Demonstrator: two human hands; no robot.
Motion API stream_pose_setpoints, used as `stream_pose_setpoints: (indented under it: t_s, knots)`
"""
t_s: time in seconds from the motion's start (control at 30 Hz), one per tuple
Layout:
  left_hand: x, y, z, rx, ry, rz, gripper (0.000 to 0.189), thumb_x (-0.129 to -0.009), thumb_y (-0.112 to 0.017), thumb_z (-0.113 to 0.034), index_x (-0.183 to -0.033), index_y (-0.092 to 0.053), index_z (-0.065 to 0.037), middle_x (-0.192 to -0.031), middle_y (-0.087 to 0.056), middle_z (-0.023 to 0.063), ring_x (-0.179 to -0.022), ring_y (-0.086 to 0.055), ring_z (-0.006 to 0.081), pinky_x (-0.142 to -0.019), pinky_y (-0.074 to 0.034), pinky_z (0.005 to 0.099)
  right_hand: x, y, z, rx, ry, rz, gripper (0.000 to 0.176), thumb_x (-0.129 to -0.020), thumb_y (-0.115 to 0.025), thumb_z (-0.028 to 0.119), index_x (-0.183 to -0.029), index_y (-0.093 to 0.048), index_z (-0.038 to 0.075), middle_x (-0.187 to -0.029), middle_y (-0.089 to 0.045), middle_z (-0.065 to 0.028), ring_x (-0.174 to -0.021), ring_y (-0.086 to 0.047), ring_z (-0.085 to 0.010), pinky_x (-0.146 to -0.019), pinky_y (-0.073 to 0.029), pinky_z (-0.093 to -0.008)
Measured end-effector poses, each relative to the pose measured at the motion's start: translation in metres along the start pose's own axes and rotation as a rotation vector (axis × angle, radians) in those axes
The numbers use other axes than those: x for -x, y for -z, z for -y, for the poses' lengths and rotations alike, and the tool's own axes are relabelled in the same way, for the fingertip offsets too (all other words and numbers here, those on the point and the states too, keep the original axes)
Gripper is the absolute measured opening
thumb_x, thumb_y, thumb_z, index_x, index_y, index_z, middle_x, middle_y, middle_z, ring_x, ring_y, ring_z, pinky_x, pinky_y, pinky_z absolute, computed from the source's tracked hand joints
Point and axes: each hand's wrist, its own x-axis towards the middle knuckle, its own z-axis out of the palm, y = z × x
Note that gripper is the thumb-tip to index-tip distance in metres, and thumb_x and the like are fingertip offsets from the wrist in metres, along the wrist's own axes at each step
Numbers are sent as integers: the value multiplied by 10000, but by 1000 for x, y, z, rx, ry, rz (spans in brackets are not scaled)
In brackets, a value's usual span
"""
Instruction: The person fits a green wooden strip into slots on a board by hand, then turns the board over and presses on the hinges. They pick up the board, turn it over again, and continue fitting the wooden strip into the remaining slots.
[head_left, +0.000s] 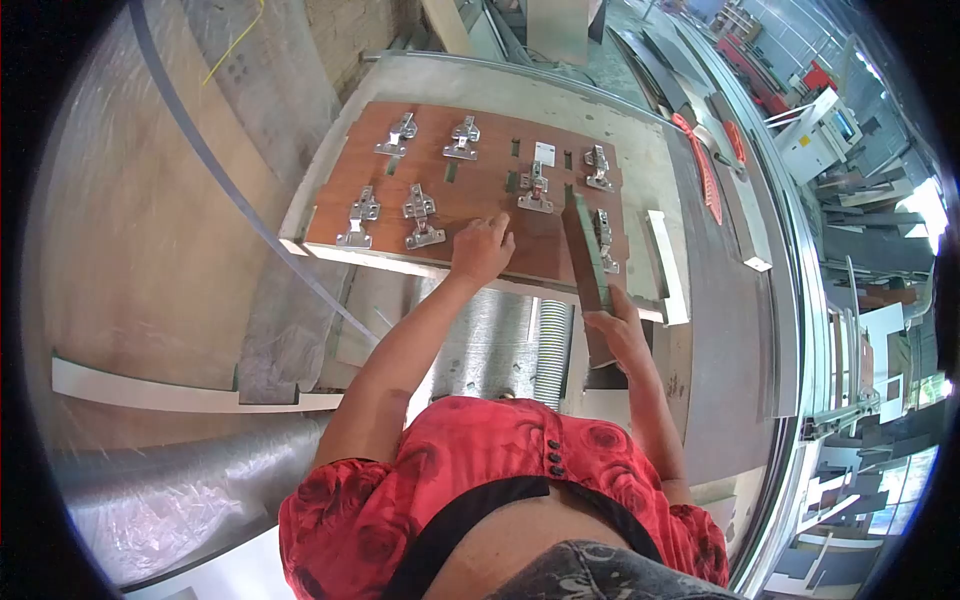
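A reddish-brown wooden board (480, 190) with small slots lies on the pale worktable. Several metal cabinet hinges (420, 215) rest on it in two rough rows. My left hand (483, 248) touches the board near its front edge, fingers loosely bent and slightly apart, with nothing seen in them. My right hand (620, 325) is closed around the near end of a long narrow wooden strip (585, 250) with a greenish edge. The strip slants over the board's right part, partly covering one hinge (605, 240). A small white label (544, 153) sits above the middle hinge.
The worktable rim (290, 240) runs around the board. A white strip (668, 265) lies at its right end. Further right are a red-handled tool (700, 165) and long dark panels (730, 330). A ribbed hose (552, 350) stands below the table. Plastic-wrapped panels (150, 250) fill the left.
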Motion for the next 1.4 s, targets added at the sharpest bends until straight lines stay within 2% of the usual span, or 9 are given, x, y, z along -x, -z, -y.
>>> stream_pose_setpoints:
  t_s: [0.07,0.3,0.37,0.57,0.9,0.97,1.17,1.3,1.4]
  knots:
    - [0,-5,-6,7,-21,-66,329,-794,-654,-242,-1078,-596,-85,-972,-650,130,-875,-623,325,-750,-505,426,7,5,7,-3,42,-77,516,-751,-620,118,-1240,-500,3,-975,-619,-121,-902,-568,-162,-815,-447,-301]
    - [14,42,8,163,50,-216,318,-786,-665,-238,-1069,-602,-105,-943,-613,93,-913,-596,312,-775,-473,452,29,-13,-10,81,76,-60,560,-742,-631,83,-1270,-474,-17,-990,-618,-109,-913,-568,-155,-843,-444,-291]
    - [17,62,28,-83,-78,-505,388,-770,-669,-258,-1127,-581,-134,-1004,-567,72,-995,-533,294,-827,-391,464,31,-11,-6,136,-18,2,586,-741,-637,76,-1297,-465,2,-1012,-620,-102,-923,-565,-155,-858,-438,-277]
    - [23,63,72,-227,315,-405,547,-756,-697,-365,-1227,-546,-130,-1101,-550,101,-1086,-473,316,-903,-330,498,32,-20,18,-11,135,-7,580,-738,-649,83,-1284,-473,-9,-988,-619,-110,-898,-575,-164,-830,-450,-286]
    - [21,52,83,-300,268,-355,517,-776,-652,-346,-1197,-572,-57,-1006,-609,108,-1063,-487,290,-868,-317,458,4,-37,27,86,60,120,557,-725,-660,97,-1244,-490,-14,-965,-595,-81,-873,-538,-145,-803,-440,-281]
    - [20,55,81,-245,251,-304,482,-785,-631,-310,-1192,-577,-56,-1001,-616,106,-1067,-487,282,-879,-317,458,-4,-43,22,189,144,77,587,-721,-678,176,-1262,-500,38,-824,-595,-139,-766,-574,-219,-724,-453,-343]
    - [17,46,86,-201,83,-313,438,-787,-617,-274,-1177,-593,-77,-978,-625,95,-1053,-493,281,-902,-317,457,-24,-59,5,251,177,105,613,-716,-672,206,-1274,-473,49,-856,-612,-173,-789,-601,-295,-747,-459,-366]
    - [12,53,75,-169,127,-209,462,-792,-609,-269,-1219,-564,-96,-1000,-629,80,-1052,-500,263,-892,-323,448,-29,-68,27,205,125,125,570,-726,-675,132,-1248,-490,-8,-912,-586,-108,-834,-546,-178,-770,-444,-303]
    - [10,50,74,-197,102,-231,467,-800,-608,-267,-1233,-552,-101,-1001,-626,77,-1052,-499,255,-882,-324,439,-41,-77,28,206,234,98,608,-717,-674,204,-1266,-472,39,-860,-608,-180,-817,-599,-315,-771,-458,-374]
